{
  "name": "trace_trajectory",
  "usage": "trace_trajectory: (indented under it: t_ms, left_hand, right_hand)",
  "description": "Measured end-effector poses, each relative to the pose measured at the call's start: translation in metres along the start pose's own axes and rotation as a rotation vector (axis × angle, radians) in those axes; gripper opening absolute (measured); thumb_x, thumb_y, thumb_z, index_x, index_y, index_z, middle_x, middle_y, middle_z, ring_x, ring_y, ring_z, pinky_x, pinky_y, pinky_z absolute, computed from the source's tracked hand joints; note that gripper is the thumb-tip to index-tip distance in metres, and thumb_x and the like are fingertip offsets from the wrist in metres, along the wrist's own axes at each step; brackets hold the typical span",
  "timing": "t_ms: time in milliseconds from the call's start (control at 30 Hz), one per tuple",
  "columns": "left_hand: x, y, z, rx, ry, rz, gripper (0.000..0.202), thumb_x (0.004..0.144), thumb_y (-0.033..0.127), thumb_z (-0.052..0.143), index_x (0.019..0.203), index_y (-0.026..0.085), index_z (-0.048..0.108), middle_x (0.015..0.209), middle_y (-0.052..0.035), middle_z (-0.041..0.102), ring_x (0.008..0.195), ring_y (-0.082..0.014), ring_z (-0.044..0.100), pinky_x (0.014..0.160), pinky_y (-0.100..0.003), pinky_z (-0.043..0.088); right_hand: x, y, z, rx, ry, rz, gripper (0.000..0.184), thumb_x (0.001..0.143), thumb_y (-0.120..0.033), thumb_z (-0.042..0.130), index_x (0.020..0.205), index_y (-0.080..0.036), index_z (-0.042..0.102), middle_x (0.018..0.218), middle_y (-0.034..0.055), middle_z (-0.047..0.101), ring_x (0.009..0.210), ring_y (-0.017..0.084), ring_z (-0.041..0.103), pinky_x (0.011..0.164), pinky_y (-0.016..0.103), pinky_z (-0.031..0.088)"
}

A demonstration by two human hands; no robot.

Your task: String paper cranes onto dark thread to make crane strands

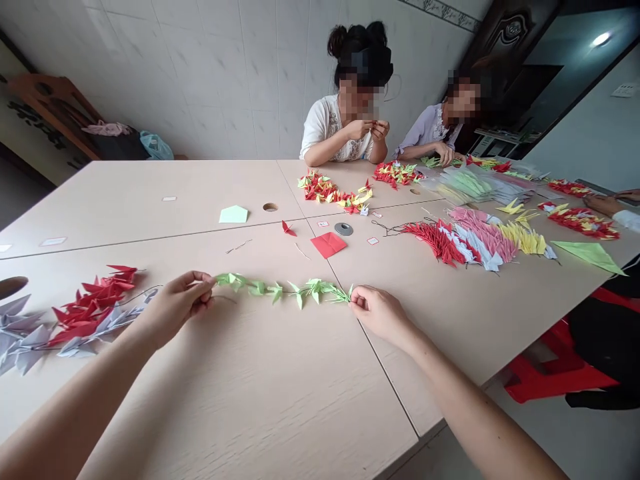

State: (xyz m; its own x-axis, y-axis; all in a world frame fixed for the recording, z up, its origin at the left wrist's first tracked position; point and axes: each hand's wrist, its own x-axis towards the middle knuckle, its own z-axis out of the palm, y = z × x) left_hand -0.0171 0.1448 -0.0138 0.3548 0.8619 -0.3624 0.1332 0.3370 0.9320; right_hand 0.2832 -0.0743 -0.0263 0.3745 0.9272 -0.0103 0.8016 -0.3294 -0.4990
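Green paper garland (315, 288), long axis crosswise, between pinched left fingers (201, 285) and right fingers (361, 294)

Green paper-crane string (315, 289) between left fingers (200, 277) and right fingers (361, 293).

Green strand (316, 288) partly behind left-hand fingers (200, 288), white cranes (27, 343) partly beyond the left edge, small label (373, 241) illegible.
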Motion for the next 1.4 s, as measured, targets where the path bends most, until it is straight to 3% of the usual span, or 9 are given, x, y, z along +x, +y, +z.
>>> trace_trajectory:
  t_ms: [400,533,633,700,833,933,1100,1233,1400]
  left_hand:
    - [0.057,0.023,0.009,-0.096,0.274,0.082,0.013,0.078,0.014,0.062,0.071,0.016,0.052,0.063,-0.0001,0.058,0.058,-0.0097,0.059,0.056,-0.020,0.053]
    - [0.042,0.025,0.012,-0.044,0.377,0.198,0.010,0.083,0.021,0.059,0.083,0.017,0.050,0.079,0.0009,0.057,0.072,-0.0108,0.060,0.067,-0.023,0.051]
    - [0.003,0.014,0.016,0.098,0.413,0.320,0.025,0.074,0.030,0.072,0.094,0.023,0.058,0.097,0.0020,0.057,0.090,-0.0139,0.055,0.071,-0.021,0.046]
    - [-0.031,0.001,0.026,0.184,0.333,0.332,0.022,0.072,0.036,0.075,0.083,0.023,0.061,0.092,0.0014,0.059,0.087,-0.0150,0.053,0.071,-0.022,0.044]
    - [-0.090,-0.025,0.063,0.016,-0.317,-0.109,0.037,0.080,0.055,0.064,0.095,0.021,0.066,0.095,-0.0049,0.065,0.090,-0.0188,0.058,0.077,-0.028,0.046]
    - [-0.105,-0.034,0.089,-0.233,-0.492,-0.242,0.037,0.081,0.050,0.066,0.099,0.018,0.066,0.102,-0.0082,0.066,0.097,-0.0201,0.060,0.086,-0.030,0.047]
    - [-0.099,-0.039,0.093,-0.362,-0.464,-0.212,0.026,0.083,0.042,0.066,0.090,0.017,0.064,0.087,-0.0043,0.066,0.084,-0.0156,0.060,0.079,-0.028,0.050]
    - [-0.099,-0.041,0.069,-0.340,-0.466,-0.233,0.027,0.082,0.042,0.068,0.088,0.016,0.065,0.085,-0.0047,0.065,0.081,-0.0139,0.060,0.080,-0.026,0.050]
    - [-0.098,-0.037,0.029,-0.269,-0.359,-0.323,0.035,0.077,0.047,0.072,0.092,0.015,0.068,0.075,-0.0021,0.059,0.067,-0.0102,0.054,0.063,-0.020,0.045]
  right_hand:
    - [0.032,-0.019,0.017,-0.013,0.023,-0.108,0.005,0.078,-0.021,0.058,0.079,-0.023,0.054,0.073,-0.0046,0.061,0.064,0.011,0.054,0.054,0.021,0.031]
    - [0.024,-0.038,0.033,-0.082,0.091,-0.244,0.009,0.082,-0.014,0.054,0.077,-0.021,0.055,0.081,-0.0013,0.062,0.068,0.011,0.054,0.057,0.024,0.028]
    - [0.015,-0.048,0.037,-0.245,0.259,-0.443,0.013,0.084,-0.010,0.051,0.077,-0.020,0.055,0.079,0.0013,0.062,0.069,0.013,0.054,0.057,0.027,0.027]
    - [0.010,-0.053,0.036,-0.301,0.357,-0.526,0.013,0.084,-0.010,0.051,0.075,-0.020,0.054,0.075,0.0015,0.061,0.067,0.014,0.053,0.058,0.028,0.028]
    - [-0.003,-0.069,0.037,-0.289,0.410,-0.615,0.016,0.084,-0.010,0.050,0.073,-0.020,0.053,0.071,0.0008,0.058,0.065,0.014,0.051,0.060,0.029,0.031]
    - [-0.017,-0.083,0.047,-0.244,0.342,-0.690,0.015,0.085,-0.012,0.052,0.072,-0.019,0.053,0.072,0.0007,0.058,0.067,0.015,0.051,0.059,0.030,0.031]
    - [-0.031,-0.094,0.056,-0.092,0.184,-0.764,0.012,0.085,-0.017,0.055,0.073,-0.020,0.056,0.075,0.0003,0.061,0.067,0.015,0.054,0.060,0.029,0.037]
    - [-0.022,-0.099,0.041,0.171,0.024,-0.806,0.008,0.088,-0.022,0.055,0.080,-0.020,0.057,0.079,0.0009,0.064,0.071,0.014,0.058,0.065,0.026,0.044]
    - [0.012,-0.113,0.035,0.394,-0.081,-0.583,0.016,0.085,-0.012,0.049,0.096,-0.020,0.057,0.098,0.0020,0.066,0.062,0.009,0.054,0.061,0.024,0.045]
